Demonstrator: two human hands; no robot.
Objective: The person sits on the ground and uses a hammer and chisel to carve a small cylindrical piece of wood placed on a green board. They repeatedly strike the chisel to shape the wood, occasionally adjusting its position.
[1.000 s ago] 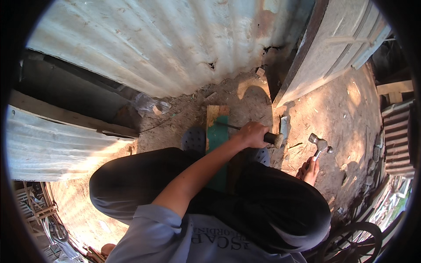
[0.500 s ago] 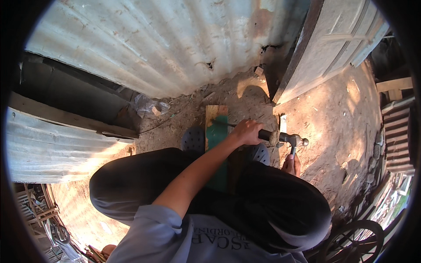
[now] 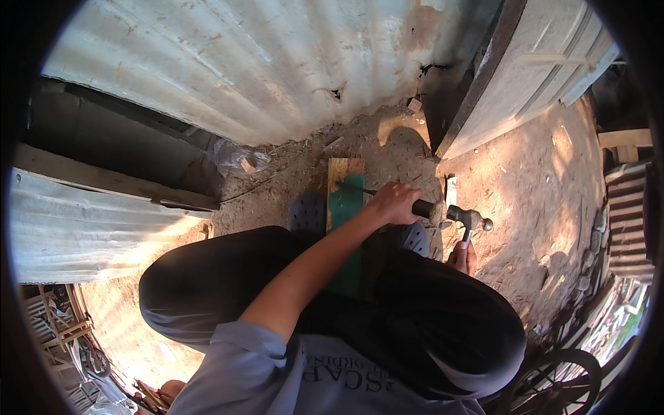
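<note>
My left hand (image 3: pixel 393 203) is closed around a dark-handled chisel-like tool (image 3: pixel 423 207); its thin shaft reaches left over a green-painted wooden board (image 3: pixel 344 200) lying on the dirt between my feet. Past my right knee, my right hand (image 3: pixel 460 257) grips a metal hammer (image 3: pixel 470 220). The hammer head sits right at the butt end of the tool's handle. I am squatting, and my dark trousers hide the near part of the board.
A corrugated metal sheet (image 3: pixel 242 62) stands ahead, with a pale wooden panel (image 3: pixel 539 76) leaning at the right. A crumpled plastic bag (image 3: pixel 235 158) lies at the wall's foot. My dark perforated shoes (image 3: pixel 308 214) flank the board. A wheel (image 3: pixel 553 380) is at lower right.
The hammer swung in from the right toward my left hand and now meets the end of the tool's handle. My left hand stays on the tool over the board.
</note>
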